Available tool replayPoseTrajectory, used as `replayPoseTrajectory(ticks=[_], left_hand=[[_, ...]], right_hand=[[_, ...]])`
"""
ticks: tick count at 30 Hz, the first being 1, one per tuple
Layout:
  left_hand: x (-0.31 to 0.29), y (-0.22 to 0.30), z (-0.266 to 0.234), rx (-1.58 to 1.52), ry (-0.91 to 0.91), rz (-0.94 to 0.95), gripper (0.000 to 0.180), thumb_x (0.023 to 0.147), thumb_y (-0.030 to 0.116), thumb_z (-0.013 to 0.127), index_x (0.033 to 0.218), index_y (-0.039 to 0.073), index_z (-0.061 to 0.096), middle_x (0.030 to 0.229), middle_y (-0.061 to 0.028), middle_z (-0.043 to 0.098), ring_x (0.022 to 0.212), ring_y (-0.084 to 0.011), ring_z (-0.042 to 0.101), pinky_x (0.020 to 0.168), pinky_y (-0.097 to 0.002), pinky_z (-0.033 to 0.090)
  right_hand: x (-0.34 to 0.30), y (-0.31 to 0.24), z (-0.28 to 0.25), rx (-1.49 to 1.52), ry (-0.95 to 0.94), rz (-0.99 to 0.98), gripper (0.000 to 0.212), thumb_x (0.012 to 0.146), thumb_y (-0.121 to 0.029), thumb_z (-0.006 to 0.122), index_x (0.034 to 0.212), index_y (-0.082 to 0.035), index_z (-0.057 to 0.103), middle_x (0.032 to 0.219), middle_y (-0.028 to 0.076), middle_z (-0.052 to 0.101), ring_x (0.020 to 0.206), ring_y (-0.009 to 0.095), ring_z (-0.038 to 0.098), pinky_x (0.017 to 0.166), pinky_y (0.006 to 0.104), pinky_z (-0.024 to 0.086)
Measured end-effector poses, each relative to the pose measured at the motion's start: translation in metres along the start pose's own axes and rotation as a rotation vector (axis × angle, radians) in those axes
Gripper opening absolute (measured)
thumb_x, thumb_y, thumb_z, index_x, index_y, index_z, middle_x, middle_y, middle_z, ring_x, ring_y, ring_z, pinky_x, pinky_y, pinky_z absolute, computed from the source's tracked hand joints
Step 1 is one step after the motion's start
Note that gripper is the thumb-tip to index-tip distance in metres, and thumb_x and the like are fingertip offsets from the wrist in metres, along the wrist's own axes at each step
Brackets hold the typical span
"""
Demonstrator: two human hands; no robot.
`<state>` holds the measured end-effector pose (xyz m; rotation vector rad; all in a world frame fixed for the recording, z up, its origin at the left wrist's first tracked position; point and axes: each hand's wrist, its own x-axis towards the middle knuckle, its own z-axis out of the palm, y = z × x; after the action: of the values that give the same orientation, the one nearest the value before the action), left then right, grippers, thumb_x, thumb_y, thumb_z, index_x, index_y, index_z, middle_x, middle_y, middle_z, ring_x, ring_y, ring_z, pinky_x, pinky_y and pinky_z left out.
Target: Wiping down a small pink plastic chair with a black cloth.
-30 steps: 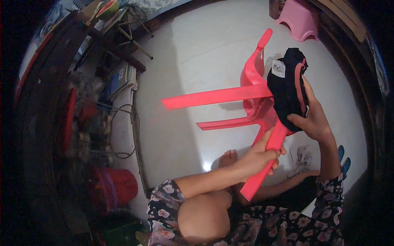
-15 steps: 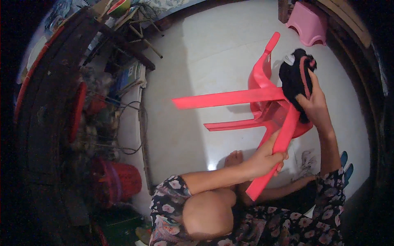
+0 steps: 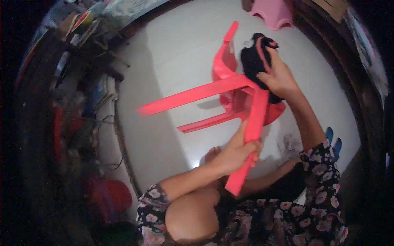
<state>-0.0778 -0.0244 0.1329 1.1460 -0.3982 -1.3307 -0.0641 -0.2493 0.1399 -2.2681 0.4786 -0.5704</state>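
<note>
A red plastic chair (image 3: 197, 94) lies tipped over on the pale floor, its legs pointing toward the left and toward me. My left hand (image 3: 240, 151) is closed around the chair leg nearest me. In my right hand (image 3: 281, 78) is a bunched black cloth (image 3: 253, 61) with a pink stripe. The cloth rests against the chair near the top of that leg, and its underside is hidden. The fingers of the right hand are wrapped over the cloth's right side.
A pink stool (image 3: 273, 13) stands at the far right. Blue slippers (image 3: 334, 141) lie beside my right forearm. Along the left are a red bucket (image 3: 108, 199), stacked papers or books (image 3: 102, 94) and dark furniture. My bare foot (image 3: 212, 154) is on the floor beyond my knee.
The chair, both hands and the cloth appear farther left and slightly higher in view, along with the surroundings, so the view has shifted. Both grips stay the same.
</note>
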Motion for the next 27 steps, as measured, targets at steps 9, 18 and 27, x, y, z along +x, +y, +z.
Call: replayPoseTrajectory(ticks=[9,18,27], left_hand=[[-0.011,-0.008,-0.009,0.049,0.050,-0.020,0.063,0.090,0.003,0.044,0.143,0.018,0.014,0.095,-0.0062,0.050,0.064,-0.0126,0.051,0.054,-0.0273,0.049],[0.001,-0.004,-0.007,-0.160,0.037,0.031,0.064,0.093,0.062,0.021,0.130,0.011,0.033,0.090,-0.0078,0.053,0.059,-0.0145,0.050,0.048,-0.0260,0.047],[-0.006,-0.015,-0.021,-0.544,0.027,0.017,0.068,0.091,0.066,0.027,0.123,0.010,0.048,0.111,-0.0112,0.056,0.074,-0.0247,0.057,0.068,-0.0368,0.052]], right_hand=[[-0.075,-0.022,0.001,0.139,-0.061,-0.124,0.078,0.071,-0.011,0.065,0.137,-0.001,0.026,0.114,0.026,0.055,0.108,0.039,0.055,0.092,0.0386,0.043],[-0.020,-0.011,0.008,-0.169,0.123,-0.087,0.071,0.070,-0.014,0.065,0.132,-0.001,0.030,0.107,0.030,0.056,0.098,0.046,0.055,0.083,0.0469,0.046],[-0.126,-0.054,0.025,-0.026,0.020,-0.060,0.074,0.070,-0.011,0.066,0.134,0.001,0.029,0.119,0.027,0.051,0.102,0.044,0.054,0.084,0.0459,0.047]])
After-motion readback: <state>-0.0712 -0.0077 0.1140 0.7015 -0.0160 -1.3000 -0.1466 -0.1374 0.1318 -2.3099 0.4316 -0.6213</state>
